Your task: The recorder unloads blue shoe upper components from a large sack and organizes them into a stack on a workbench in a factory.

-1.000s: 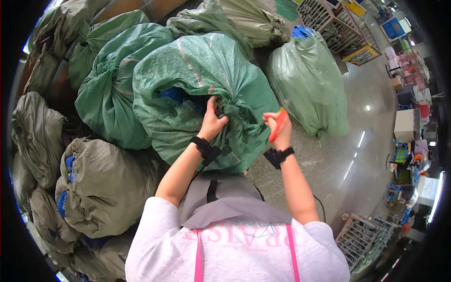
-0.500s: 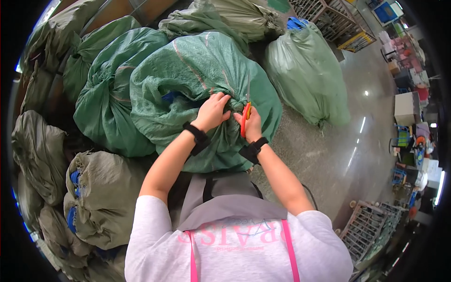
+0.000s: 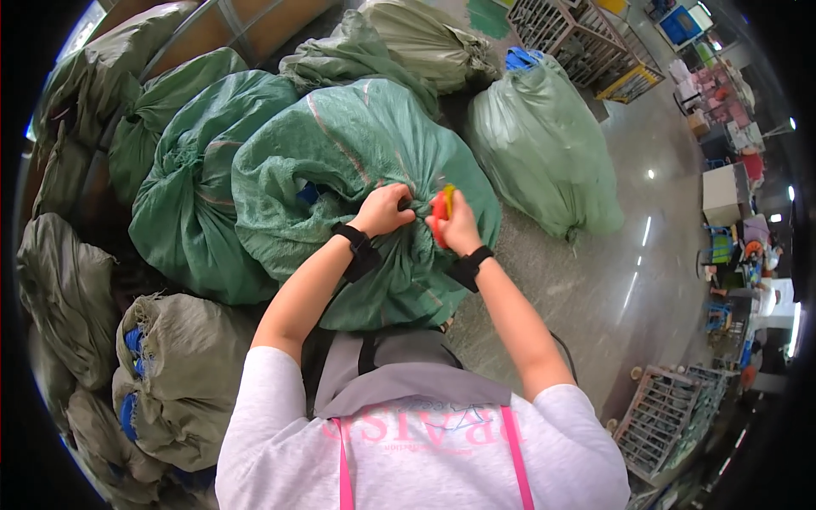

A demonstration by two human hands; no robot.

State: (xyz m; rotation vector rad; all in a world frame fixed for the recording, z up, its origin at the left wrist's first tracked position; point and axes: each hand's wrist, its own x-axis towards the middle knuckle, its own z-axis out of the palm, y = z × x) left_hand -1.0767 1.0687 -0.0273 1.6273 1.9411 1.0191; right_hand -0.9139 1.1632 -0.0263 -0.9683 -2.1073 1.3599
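Note:
A big green woven sack [image 3: 314,136] bulges in front of me, its neck gathered between my hands. My left hand [image 3: 384,211] is closed on the bunched sack neck, fingers curled into the folds. In my right hand [image 3: 459,225] I grip scissors [image 3: 440,206] with red and yellow handles, right beside the gathered neck. The blades are smeared and hard to make out. Through a gap in the sack left of my hand, something blue [image 3: 308,192] shows. Black bands circle both wrists.
Another green sack [image 3: 204,187] leans at the left, and a pale green one [image 3: 544,144] stands at the right. Grey-brown sacks [image 3: 183,382] crowd the lower left. Metal cage carts [image 3: 578,42] stand at the far right. Grey floor [image 3: 629,178] runs along the right.
The whole view has shifted, so the sacks sit slightly lower in it. The scissors have turned, and their long blade no longer shows plainly. My left hand keeps its hold on the neck.

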